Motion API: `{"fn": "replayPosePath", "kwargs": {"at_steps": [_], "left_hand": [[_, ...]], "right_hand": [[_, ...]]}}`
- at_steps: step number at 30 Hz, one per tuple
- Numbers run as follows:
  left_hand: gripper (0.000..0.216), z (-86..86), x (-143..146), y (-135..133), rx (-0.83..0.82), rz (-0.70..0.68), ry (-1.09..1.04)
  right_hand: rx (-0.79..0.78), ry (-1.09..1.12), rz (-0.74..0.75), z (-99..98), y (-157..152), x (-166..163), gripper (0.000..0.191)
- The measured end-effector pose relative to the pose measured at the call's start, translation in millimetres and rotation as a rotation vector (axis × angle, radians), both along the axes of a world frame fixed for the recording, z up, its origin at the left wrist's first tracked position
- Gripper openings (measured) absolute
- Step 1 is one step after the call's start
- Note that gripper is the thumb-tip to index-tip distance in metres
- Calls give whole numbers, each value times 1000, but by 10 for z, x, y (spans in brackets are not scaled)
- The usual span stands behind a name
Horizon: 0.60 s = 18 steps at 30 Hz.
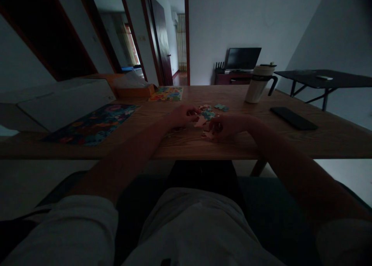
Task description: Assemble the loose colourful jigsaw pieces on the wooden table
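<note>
Both forearms reach forward over the near edge of the wooden surface (290, 145). The left hand (182, 115) is curled, fingertips pinching a pale puzzle piece (200, 121) at mid-surface. The right hand (225, 126) is curled over another piece (207, 134) just beside it. Loose pieces (221, 107) lie just beyond. A phone (293, 118) and mug (258, 84) sit toward the right edge, well apart.

Long brown wooden table (186, 145): visible grain, matt finish. Small flat cardboard puzzle pieces (207, 114): printed colour faces, pale dull backs. Black slab phone (293, 118): smooth, glossy. Cream cylindrical mug (257, 88): smooth, plastic-looking, dark handle. White cloth shirt sleeve (66, 227): soft, matt.
</note>
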<state>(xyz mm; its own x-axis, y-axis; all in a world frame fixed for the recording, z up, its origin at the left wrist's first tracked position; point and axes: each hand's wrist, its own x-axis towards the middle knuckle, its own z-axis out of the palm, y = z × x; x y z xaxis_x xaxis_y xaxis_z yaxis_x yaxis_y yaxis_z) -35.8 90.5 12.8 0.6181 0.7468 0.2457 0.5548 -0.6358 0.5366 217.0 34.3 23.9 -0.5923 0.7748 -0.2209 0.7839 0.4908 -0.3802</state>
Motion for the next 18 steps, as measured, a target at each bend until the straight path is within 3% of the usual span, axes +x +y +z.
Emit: {"fn": "replayPosePath", "kwargs": {"at_steps": [7, 18], "left_hand": [[30, 38, 5, -79, -87, -101, 74], [29, 26, 5, -59, -117, -213, 119]], "right_hand": [[-35, 26, 30, -43, 103, 104, 71], [-13, -1, 2, -31, 119, 118, 56]]}}
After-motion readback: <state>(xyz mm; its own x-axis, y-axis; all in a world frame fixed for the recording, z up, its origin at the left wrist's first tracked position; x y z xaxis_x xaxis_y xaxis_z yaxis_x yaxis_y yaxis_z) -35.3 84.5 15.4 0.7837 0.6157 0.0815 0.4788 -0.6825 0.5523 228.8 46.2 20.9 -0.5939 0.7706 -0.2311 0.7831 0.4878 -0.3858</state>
